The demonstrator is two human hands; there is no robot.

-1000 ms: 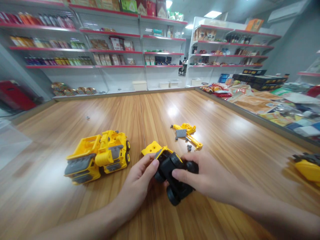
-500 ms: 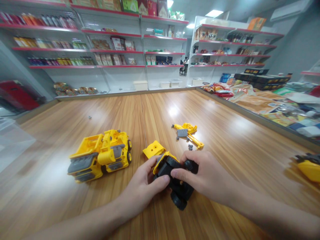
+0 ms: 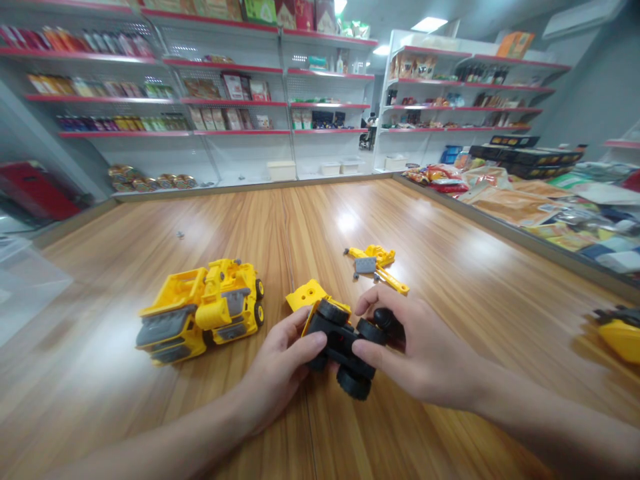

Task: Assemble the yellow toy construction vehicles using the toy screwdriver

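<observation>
Both of my hands grip a small toy vehicle (image 3: 340, 340) with a black underside, black wheels and a yellow body, turned wheels-up just above the wooden table (image 3: 450, 267). My left hand (image 3: 280, 367) pinches its left side with thumb and fingers. My right hand (image 3: 425, 353) wraps its right end, fingers closed over a wheel. A flat yellow part (image 3: 303, 294) lies right behind the toy. A yellow toy dump truck (image 3: 200, 310) rests on the table to the left of my hands.
Loose yellow and grey toy pieces (image 3: 376, 263) lie farther back on the table. Another yellow toy (image 3: 619, 328) sits at the right edge. A tiny grey bit (image 3: 178, 234) lies far left. Packaged goods (image 3: 525, 193) line the right side; stocked shelves (image 3: 225, 100) stand behind.
The toy vehicle has been turned in my hands so its wheels now face up toward me; my right fingers shifted over its right end. The dump truck and loose parts stayed put.
</observation>
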